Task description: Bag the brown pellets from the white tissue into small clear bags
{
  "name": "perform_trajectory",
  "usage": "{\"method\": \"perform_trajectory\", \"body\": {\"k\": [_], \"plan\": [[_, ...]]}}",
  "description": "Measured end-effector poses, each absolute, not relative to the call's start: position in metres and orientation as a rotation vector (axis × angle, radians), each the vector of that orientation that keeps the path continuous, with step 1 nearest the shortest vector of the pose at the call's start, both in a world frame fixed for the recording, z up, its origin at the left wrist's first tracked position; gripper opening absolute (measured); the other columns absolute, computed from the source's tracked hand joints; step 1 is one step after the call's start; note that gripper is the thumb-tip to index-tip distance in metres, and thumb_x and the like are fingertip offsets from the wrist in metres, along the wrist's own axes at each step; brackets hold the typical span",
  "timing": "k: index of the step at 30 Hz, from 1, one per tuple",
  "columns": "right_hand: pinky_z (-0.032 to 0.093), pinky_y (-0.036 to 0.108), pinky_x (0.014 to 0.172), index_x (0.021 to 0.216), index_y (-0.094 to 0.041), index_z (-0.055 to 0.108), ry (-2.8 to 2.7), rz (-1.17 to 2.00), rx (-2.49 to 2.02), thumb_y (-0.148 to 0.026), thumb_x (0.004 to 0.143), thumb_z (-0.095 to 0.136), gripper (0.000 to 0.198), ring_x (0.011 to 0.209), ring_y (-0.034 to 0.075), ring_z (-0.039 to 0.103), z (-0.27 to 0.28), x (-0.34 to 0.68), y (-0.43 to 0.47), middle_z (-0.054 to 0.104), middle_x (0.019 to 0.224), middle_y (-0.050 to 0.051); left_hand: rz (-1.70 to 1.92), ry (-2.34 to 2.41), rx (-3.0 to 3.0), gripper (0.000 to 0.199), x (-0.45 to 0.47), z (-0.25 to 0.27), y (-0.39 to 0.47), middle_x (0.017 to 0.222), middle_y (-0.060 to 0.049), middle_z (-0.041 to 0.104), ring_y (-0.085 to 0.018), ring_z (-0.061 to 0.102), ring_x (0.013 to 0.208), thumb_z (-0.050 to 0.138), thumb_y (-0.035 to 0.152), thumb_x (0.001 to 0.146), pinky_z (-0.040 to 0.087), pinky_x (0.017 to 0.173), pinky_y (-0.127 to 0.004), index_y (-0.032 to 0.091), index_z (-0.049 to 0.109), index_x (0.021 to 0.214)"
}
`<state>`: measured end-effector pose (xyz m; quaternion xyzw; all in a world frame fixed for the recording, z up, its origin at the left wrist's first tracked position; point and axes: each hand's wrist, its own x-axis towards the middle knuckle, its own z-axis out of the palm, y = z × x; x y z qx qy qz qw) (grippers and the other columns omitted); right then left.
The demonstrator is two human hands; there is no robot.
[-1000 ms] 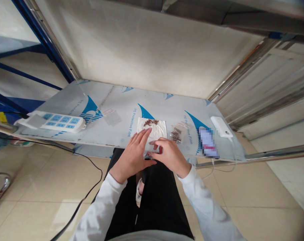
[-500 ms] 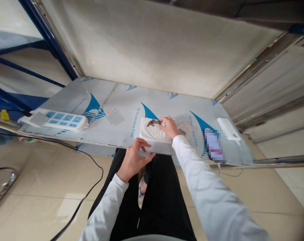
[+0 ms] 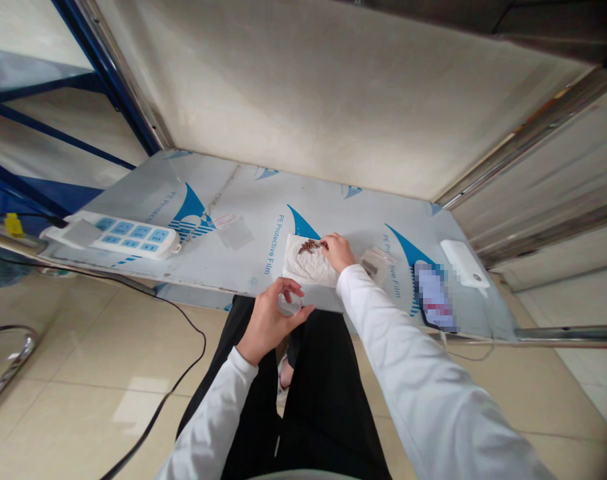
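Note:
My left hand (image 3: pixel 273 310) is curled in front of the shelf's near edge, above my lap. Its fingers and thumb go round a small clear round container (image 3: pixel 289 304). On the shelf lies a folded white tissue (image 3: pixel 308 270) with a little heap of small reddish-brown pieces (image 3: pixel 308 246) along its far side. The pieces are too small to name surely. My right hand (image 3: pixel 338 253) rests at the tissue's right side, fingertips pinched together at the edge of the heap. Whatever is between those fingertips is hidden.
The shelf (image 3: pixel 253 193) has a film-covered top. At left is a white power strip (image 3: pixel 133 237); beside it lies a clear zip bag (image 3: pixel 233 230). Right of my hand are another small bag (image 3: pixel 376 263), a blurred-out phone (image 3: pixel 436 300) and a white power bank (image 3: pixel 463 263). A black cable (image 3: pixel 183 373) hangs left.
The view has shifted slightly. My right hand stays at the heap with its fingertips pinched. My left hand has turned a little, showing more of the clear container.

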<state>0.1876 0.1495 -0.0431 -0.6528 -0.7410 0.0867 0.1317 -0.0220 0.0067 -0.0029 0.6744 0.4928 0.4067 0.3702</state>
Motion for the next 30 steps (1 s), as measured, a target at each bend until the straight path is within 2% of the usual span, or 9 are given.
{"method": "perform_trajectory", "body": {"k": [11,21,30], "plan": [[0.046,0.023,0.08,0.095,-0.019,0.073,-2.169,0.251,-2.029,-0.018,0.084,0.058,0.019,0.09,0.017,0.065,-0.036,0.191,0.157,0.072,0.097,0.008,1.015,1.313,1.708,0.024,-0.025,-0.003,0.01,0.086,0.002,0.065,-0.011,0.057,0.071,0.069,0.027,0.073,0.045,0.071,-0.025,0.021,0.054,0.091],[0.044,0.026,0.085,0.1,-0.015,0.071,-2.266,0.213,-2.024,-0.01,0.085,0.052,0.025,0.096,0.02,0.063,-0.032,0.185,0.149,0.068,0.103,0.014,1.023,1.332,1.714,0.021,-0.026,-0.006,0.012,0.086,0.001,0.066,-0.011,0.058,0.071,0.067,0.028,0.074,0.046,0.071,-0.025,0.021,0.054,0.09],[0.046,0.025,0.081,0.089,-0.018,0.073,-2.101,0.334,-2.03,-0.011,0.078,0.062,0.017,0.086,0.017,0.064,-0.031,0.191,0.16,0.072,0.092,0.01,1.025,1.347,1.703,0.021,-0.027,-0.009,0.014,0.086,0.001,0.067,-0.011,0.058,0.069,0.066,0.028,0.075,0.046,0.069,-0.025,0.021,0.055,0.091]]}}
